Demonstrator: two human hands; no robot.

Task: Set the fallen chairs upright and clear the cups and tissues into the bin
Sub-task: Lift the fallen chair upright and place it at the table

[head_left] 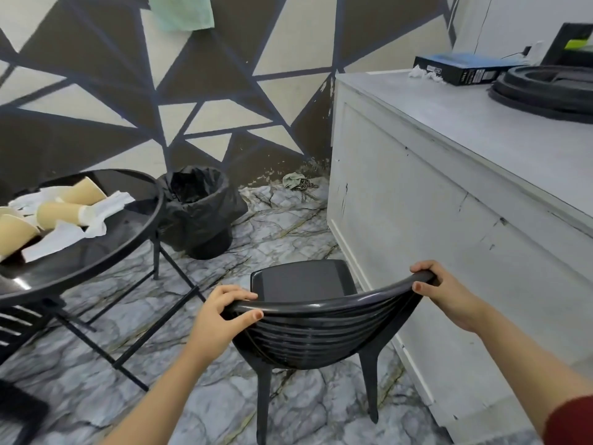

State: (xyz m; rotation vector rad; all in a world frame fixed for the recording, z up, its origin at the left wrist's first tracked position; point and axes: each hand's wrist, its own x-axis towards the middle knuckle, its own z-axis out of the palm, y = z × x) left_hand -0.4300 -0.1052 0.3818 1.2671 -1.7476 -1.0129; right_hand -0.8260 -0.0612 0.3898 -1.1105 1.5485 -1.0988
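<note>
A black plastic chair (pixel 308 335) stands upright on its legs in front of me, beside the white counter. My left hand (pixel 221 311) grips the left end of its curved backrest rail, and my right hand (pixel 444 292) grips the right end. On the round black table (pixel 96 252) at the left lie several tan paper cups (pixel 59 213) on their sides among crumpled white tissues (pixel 96 216). A bin (pixel 199 213) lined with a black bag stands on the floor against the wall, just behind the table.
A long white counter (pixel 449 187) runs along the right, carrying a dark box (pixel 462 70), a crumpled tissue (pixel 425 73) and black round lids (pixel 545 88). Part of another black chair (pixel 16 322) shows under the table at the left edge. A greenish rag (pixel 293 180) lies in the floor corner.
</note>
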